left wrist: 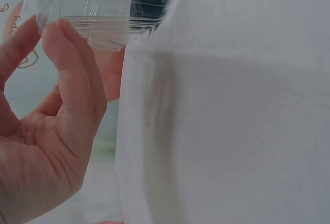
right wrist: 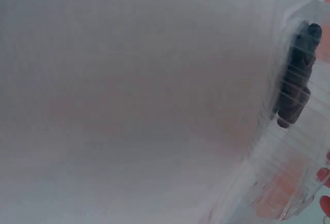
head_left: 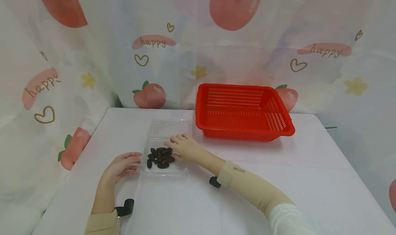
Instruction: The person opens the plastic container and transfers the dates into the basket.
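A clear plastic clamshell box [head_left: 180,169] lies with its lid [head_left: 170,127] folded back on the white table. Dark brown, wrinkled dates [head_left: 161,156] are heaped in its tray. At the box's left edge, my left hand [head_left: 122,166] pinches the plastic rim between its fingertips; the left wrist view shows this hand [left wrist: 56,105] close up. My right hand [head_left: 185,149] reaches over the right side of the tray, fingers spread loosely beside the dates. In the right wrist view, dates [right wrist: 296,80] show through the ribbed wall of the box.
Behind and to the right stands a red perforated plastic basket [head_left: 247,133]. A white cloth [head_left: 247,193] covers the table. Printed fabric curtains [head_left: 179,66] close off the back and sides. Each wrist carries a small black camera mount [head_left: 125,207].
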{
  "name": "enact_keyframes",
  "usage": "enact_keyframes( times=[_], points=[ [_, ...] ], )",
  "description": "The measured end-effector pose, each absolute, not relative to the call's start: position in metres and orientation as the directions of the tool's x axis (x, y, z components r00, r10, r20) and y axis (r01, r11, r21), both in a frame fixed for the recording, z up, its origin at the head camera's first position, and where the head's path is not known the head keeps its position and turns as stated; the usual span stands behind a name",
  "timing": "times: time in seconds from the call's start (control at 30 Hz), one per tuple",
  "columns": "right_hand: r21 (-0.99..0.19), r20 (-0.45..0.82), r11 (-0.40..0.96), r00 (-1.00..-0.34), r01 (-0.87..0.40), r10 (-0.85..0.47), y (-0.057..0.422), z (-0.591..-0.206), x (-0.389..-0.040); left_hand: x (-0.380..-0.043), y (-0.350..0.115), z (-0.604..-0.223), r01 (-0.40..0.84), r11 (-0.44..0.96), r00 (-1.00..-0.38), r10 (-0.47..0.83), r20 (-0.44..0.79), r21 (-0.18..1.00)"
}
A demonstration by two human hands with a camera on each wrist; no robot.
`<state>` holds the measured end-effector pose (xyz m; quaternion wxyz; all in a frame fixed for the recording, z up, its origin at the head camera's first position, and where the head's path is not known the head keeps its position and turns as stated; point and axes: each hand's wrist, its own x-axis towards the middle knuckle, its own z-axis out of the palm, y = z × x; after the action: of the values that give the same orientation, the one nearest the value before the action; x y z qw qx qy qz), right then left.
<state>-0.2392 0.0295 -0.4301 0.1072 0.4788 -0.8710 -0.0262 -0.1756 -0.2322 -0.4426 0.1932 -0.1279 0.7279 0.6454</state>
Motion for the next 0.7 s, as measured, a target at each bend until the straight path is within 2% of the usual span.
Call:
enact_keyframes(
  times=[0.23, 0.4, 0.7],
  points=[
    [0.180, 0.088, 0.524, -0.517, -0.832, -0.851, 0.026, -0.433, -0.233, -0.179, -0.228, -0.442, -0.437, 0.161, -0.893, 0.043, -0.449, 0.885],
    [0.214, 0.031, 0.521, -0.528, -0.826, -0.849, 0.023, -0.433, -0.232, -0.178, -0.229, -0.442, -0.412, 0.188, -0.899, 0.078, -0.431, 0.892],
    [0.236, -0.036, 0.527, -0.549, -0.817, -0.835, 0.018, -0.437, -0.232, -0.174, -0.232, -0.443, -0.395, 0.135, -0.901, 0.134, -0.412, 0.909]
  ],
)
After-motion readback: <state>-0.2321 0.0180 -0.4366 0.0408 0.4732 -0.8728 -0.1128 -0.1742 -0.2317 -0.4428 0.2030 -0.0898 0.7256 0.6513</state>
